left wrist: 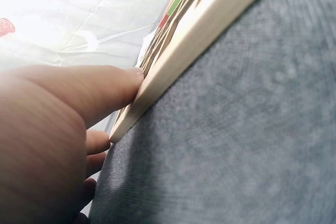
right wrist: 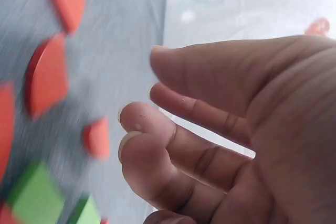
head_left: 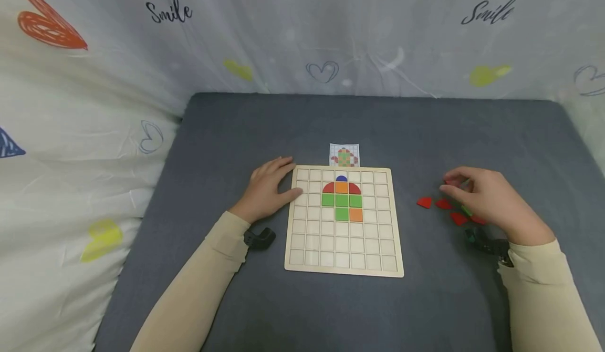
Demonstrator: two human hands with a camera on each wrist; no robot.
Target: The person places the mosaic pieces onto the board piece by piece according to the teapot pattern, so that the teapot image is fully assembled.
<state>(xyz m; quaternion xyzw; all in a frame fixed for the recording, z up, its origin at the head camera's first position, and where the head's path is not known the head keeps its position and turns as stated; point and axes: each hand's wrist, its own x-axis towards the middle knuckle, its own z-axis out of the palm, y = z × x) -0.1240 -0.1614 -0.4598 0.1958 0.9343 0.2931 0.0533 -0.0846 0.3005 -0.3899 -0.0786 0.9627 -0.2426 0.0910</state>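
A wooden grid board [head_left: 344, 261] lies flat on the table. Several blue, red, orange and green pieces fill squares in its upper middle; one is a green square [head_left: 342, 200]. My left hand [head_left: 268, 192] rests at the board's upper left, its thumb [left wrist: 113, 85] touching the left edge and its fingers spread near the corner. Over loose pieces to the right hovers my right hand [head_left: 487, 197], fingers loosely bent. In the right wrist view its thumb [right wrist: 199, 69] stands apart from the fingertips, with nothing visible between them. Red quarter-round pieces [right wrist: 50, 77] and a green piece [right wrist: 35, 195] lie beside it.
Behind the board's top edge lies a small printed card [head_left: 344, 154] with a coloured grid pattern. Grey cloth covers the table [head_left: 255, 126]. A white patterned curtain [head_left: 283, 31] hangs along the back and left. Some loose pieces are partly hidden under the right hand.
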